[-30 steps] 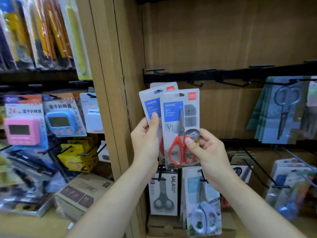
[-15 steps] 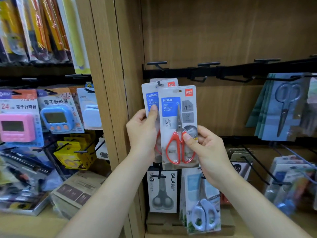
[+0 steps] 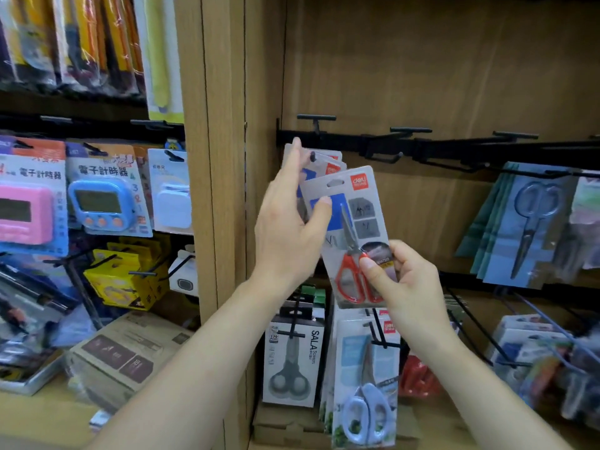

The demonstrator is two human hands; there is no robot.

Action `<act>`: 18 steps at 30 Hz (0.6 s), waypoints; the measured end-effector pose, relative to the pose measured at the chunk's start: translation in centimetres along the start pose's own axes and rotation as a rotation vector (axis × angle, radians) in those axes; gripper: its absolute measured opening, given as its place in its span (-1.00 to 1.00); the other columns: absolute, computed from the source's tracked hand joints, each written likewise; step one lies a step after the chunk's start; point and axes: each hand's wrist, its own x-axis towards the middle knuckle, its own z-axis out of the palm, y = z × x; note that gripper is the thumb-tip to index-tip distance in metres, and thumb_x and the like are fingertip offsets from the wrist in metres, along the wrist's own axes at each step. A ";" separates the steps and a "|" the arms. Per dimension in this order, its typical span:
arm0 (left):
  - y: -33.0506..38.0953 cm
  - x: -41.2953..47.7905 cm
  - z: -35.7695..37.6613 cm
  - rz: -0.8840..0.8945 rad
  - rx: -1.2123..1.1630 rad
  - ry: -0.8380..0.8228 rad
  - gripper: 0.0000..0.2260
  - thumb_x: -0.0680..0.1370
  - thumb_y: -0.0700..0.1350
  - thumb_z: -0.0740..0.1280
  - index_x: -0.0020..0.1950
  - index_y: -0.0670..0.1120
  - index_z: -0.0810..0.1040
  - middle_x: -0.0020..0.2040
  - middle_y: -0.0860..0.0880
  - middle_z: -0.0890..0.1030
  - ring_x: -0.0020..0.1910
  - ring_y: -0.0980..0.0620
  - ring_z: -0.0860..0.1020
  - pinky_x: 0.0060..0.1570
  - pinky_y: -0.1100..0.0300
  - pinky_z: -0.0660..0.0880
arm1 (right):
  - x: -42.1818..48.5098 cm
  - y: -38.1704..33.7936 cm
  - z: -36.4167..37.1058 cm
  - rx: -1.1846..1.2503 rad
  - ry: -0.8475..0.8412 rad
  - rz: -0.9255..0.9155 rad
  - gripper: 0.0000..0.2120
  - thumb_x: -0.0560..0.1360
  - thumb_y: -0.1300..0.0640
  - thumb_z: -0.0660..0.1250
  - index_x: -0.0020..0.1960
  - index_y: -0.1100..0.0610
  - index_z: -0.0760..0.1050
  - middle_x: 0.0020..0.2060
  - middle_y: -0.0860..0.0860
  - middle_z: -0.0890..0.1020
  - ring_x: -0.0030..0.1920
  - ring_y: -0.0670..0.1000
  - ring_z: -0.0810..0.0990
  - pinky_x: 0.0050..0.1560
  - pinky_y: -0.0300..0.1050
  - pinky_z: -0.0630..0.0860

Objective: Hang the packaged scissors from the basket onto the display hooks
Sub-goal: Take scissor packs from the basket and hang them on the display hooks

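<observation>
Red-handled scissors pack (image 3: 354,235) now parted from hung packs (image 3: 328,159)
Pinched low by the right fingers (image 3: 370,264), its hole sits unhooked beside the left fingers (image 3: 290,170), straight against those on the hook (image 3: 312,155); threading likely next.

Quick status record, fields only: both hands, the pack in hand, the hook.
left hand: fingers straight against hung packs, thumb on front pack
right hand: pinches front pack low on its right side
front pack: red-handled scissors, tilted, hang hole free of any hook
hook: tip pokes through hung packs
basket: not in view
</observation>
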 end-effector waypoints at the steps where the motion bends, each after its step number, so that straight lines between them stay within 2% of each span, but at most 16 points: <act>1: 0.0 0.3 0.0 -0.075 -0.110 -0.060 -0.33 0.64 -0.23 0.34 0.69 -0.04 0.11 0.46 0.19 0.38 0.39 0.31 0.44 0.27 0.26 0.53 | 0.0 -0.4 -0.1 0.005 -0.003 -0.013 -0.96 0.61 0.18 0.39 0.05 0.10 0.61 -0.12 0.10 0.74 -0.10 0.13 0.75 -0.01 0.19 0.69; 3: 0.0 0.7 -0.2 -0.184 -0.269 -0.116 -0.34 0.65 -0.19 0.32 0.69 -0.04 0.11 0.53 0.13 0.36 0.40 0.33 0.44 0.35 0.19 0.51 | 0.1 -1.1 -0.2 -0.002 -0.016 -0.028 -0.95 0.61 0.18 0.39 0.06 0.11 0.61 -0.12 0.11 0.74 -0.10 0.12 0.75 -0.02 0.16 0.70; 5: 0.2 1.0 -0.5 -0.246 -0.393 -0.132 -0.39 0.63 -0.09 0.29 0.67 -0.05 0.18 0.57 0.04 0.38 0.41 0.21 0.49 0.38 0.14 0.50 | 0.4 -1.9 -0.2 -0.009 -0.032 -0.040 -0.94 0.61 0.20 0.39 0.07 0.13 0.61 -0.11 0.10 0.75 -0.09 0.09 0.76 -0.04 0.11 0.71; 7: 0.3 1.2 -0.7 -0.287 -0.484 -0.123 -0.55 0.70 -0.13 0.23 0.59 -0.04 0.27 0.45 0.02 0.50 0.25 0.26 0.59 0.17 0.35 0.54 | 0.8 -2.6 -0.2 -0.033 -0.053 -0.050 -0.93 0.60 0.20 0.39 0.08 0.11 0.61 -0.11 0.08 0.75 -0.09 0.06 0.76 -0.07 0.05 0.72; 8: 0.3 1.1 -0.7 -0.287 -0.496 -0.097 -0.61 0.72 -0.18 0.20 0.55 -0.02 0.31 0.36 0.07 0.56 0.18 0.28 0.61 0.08 0.40 0.53 | 1.1 -2.9 -0.2 -0.055 -0.066 -0.060 -0.92 0.60 0.20 0.39 0.08 0.08 0.61 -0.11 0.05 0.76 -0.09 0.04 0.76 -0.10 0.00 0.72; 10: 0.0 0.5 -0.8 -0.263 -0.473 -0.023 -0.60 0.70 -0.23 0.23 0.53 0.02 0.33 0.23 0.20 0.60 0.18 0.26 0.62 0.10 0.32 0.56 | 1.7 -3.5 -0.2 -0.118 -0.081 -0.086 -0.89 0.60 0.20 0.39 0.07 0.02 0.61 -0.15 -0.04 0.75 -0.12 -0.03 0.75 -0.18 -0.11 0.70; 12: -0.5 0.0 -0.7 -0.211 -0.373 0.024 -0.49 0.67 -0.25 0.30 0.60 -0.01 0.29 0.28 0.22 0.57 0.26 0.26 0.57 0.20 0.25 0.56 | 2.2 -3.8 -0.1 -0.147 -0.080 -0.095 -0.88 0.60 0.20 0.40 0.05 -0.02 0.60 -0.21 -0.08 0.74 -0.18 -0.05 0.75 -0.22 -0.13 0.68; 14: -1.1 -0.3 -0.6 -0.144 -0.248 0.045 -0.43 0.64 -0.28 0.33 0.63 -0.07 0.25 0.38 0.12 0.51 0.29 0.31 0.52 0.19 0.33 0.53 | 2.4 -4.1 0.0 -0.151 -0.081 -0.094 -0.88 0.61 0.18 0.40 0.07 -0.02 0.61 -0.20 -0.05 0.74 -0.18 -0.01 0.75 -0.19 -0.07 0.70; 17: -1.5 -0.3 -0.3 -0.011 -0.088 0.114 -0.40 0.60 -0.23 0.33 0.64 -0.10 0.27 0.55 -0.02 0.38 0.48 0.21 0.37 0.32 0.21 0.52 | 2.3 -4.4 0.2 -0.113 -0.090 -0.057 -0.88 0.60 0.17 0.40 0.12 0.02 0.62 -0.18 0.02 0.75 -0.16 0.04 0.77 -0.15 0.06 0.72; 18: -1.4 -0.3 -0.2 0.020 -0.060 0.119 -0.39 0.58 -0.20 0.32 0.64 -0.09 0.27 0.58 -0.04 0.32 0.52 0.22 0.32 0.31 0.23 0.52 | 2.2 -4.5 0.3 -0.091 -0.092 -0.040 -0.88 0.60 0.16 0.40 0.13 0.04 0.63 -0.19 0.04 0.76 -0.15 0.07 0.77 -0.13 0.11 0.72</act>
